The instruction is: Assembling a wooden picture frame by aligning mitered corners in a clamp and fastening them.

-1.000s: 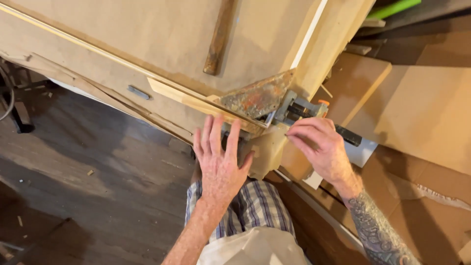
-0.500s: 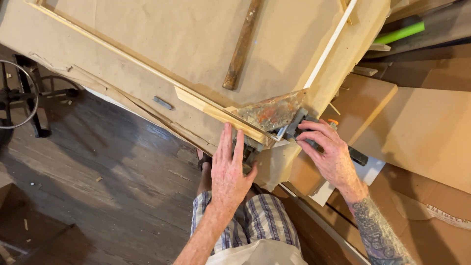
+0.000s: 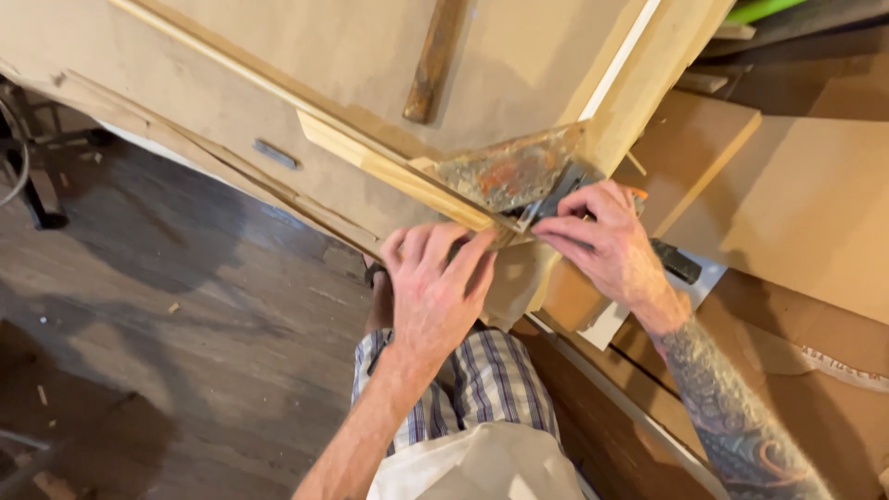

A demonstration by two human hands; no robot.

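I see left hand flat, fingers spread on wood strip; right hand at 3 o'clock pinching clamp.

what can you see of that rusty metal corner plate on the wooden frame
The rusty corner plate is a flat, roughly triangular piece of metal, mottled grey with orange rust patches. It lies in the inside corner where two pale wooden strips of the frame meet. A grey metal clamp sits at its lower right edge, under the right hand. The left hand presses the wood just below it.
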